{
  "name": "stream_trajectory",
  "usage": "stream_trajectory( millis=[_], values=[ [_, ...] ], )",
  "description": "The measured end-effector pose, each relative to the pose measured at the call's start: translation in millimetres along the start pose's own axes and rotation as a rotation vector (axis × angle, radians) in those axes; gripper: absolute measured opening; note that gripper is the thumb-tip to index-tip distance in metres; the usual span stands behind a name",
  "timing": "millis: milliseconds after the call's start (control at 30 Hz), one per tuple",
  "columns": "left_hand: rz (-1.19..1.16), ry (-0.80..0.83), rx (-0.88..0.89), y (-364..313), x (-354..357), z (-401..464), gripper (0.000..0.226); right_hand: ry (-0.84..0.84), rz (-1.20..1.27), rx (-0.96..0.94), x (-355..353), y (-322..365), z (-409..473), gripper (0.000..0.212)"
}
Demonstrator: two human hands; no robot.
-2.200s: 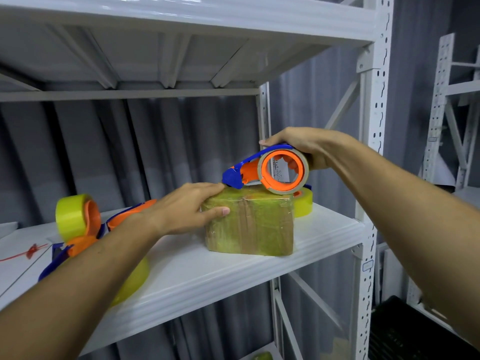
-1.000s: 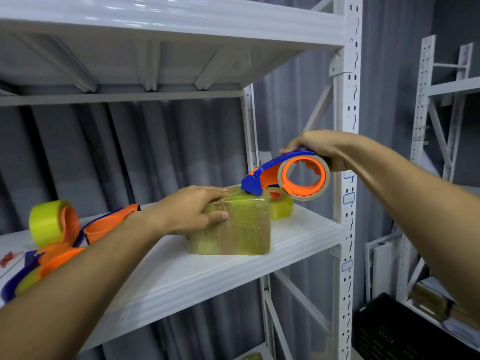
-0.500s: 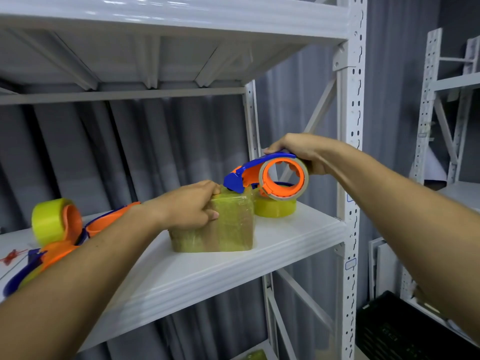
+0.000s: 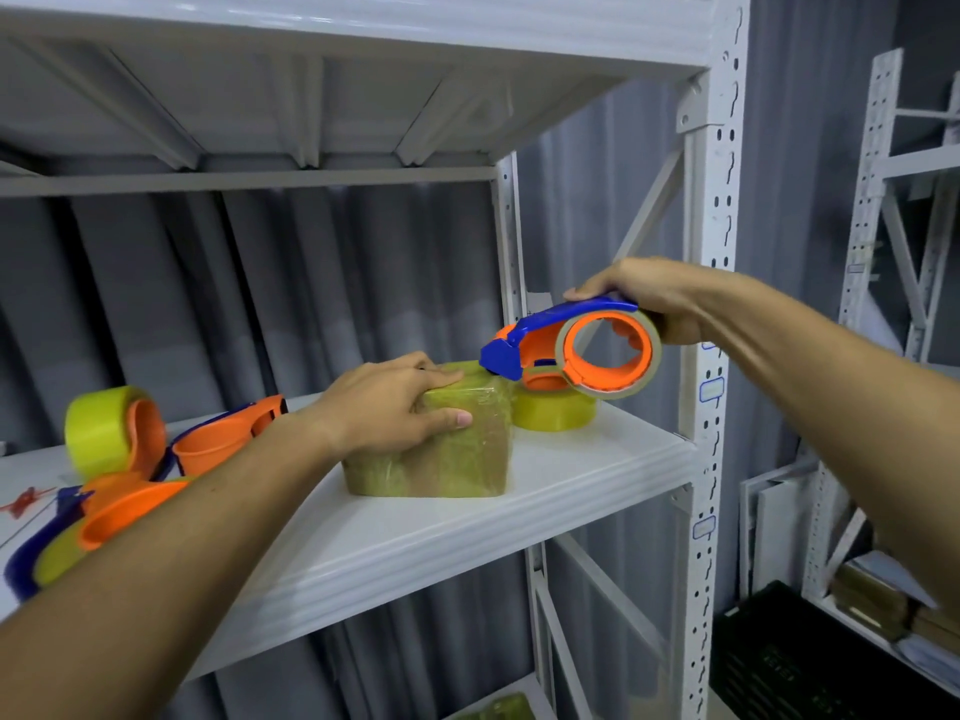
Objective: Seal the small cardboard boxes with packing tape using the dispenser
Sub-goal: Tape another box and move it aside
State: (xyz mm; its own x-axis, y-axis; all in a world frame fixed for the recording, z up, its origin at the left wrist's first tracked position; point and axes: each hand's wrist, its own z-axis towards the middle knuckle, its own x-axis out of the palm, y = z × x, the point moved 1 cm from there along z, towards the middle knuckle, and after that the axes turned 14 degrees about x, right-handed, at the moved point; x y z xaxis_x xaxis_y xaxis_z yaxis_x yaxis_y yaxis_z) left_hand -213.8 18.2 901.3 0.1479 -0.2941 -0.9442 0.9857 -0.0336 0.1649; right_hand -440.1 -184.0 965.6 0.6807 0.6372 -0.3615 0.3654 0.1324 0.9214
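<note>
A small cardboard box (image 4: 447,459) wrapped in yellowish tape stands on the white shelf (image 4: 415,543). My left hand (image 4: 389,407) grips its top left corner, fingers over the top and thumb on the front face. My right hand (image 4: 649,298) holds a blue and orange tape dispenser (image 4: 576,350) with a nearly spent roll. The dispenser's blue nose touches the box's top right edge.
A yellow tape roll (image 4: 553,413) lies behind the box under the dispenser. Several more orange and blue dispensers with yellow rolls (image 4: 119,439) crowd the shelf's left end. A white upright post (image 4: 709,356) stands at the right. A black crate (image 4: 810,652) sits on the floor.
The dispenser's nose stays at the box's top right edge while my right hand has lifted slightly. My left hand keeps its hold on the box. The camera has shifted a little.
</note>
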Motion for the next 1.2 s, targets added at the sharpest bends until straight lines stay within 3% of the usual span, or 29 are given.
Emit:
stream_trajectory(
  millis=[233,367,500,1200],
  values=[
    [0.027,0.007,0.034,1,0,0,0.078,0.102,-0.059,0.046,-11,-5,-7,0.036],
    [0.071,0.032,0.09,-4,-4,5,0.067,0.082,-0.05,0.047,-11,-6,-8,0.025],
    [0.056,0.039,0.104,-8,-7,9,0.061,0.081,-0.034,0.058,-12,-9,-9,0.026],
    [0.045,0.077,0.05,-15,-11,11,0.061,0.078,-0.062,0.08,-27,-20,-12,0.023]
  ],
)
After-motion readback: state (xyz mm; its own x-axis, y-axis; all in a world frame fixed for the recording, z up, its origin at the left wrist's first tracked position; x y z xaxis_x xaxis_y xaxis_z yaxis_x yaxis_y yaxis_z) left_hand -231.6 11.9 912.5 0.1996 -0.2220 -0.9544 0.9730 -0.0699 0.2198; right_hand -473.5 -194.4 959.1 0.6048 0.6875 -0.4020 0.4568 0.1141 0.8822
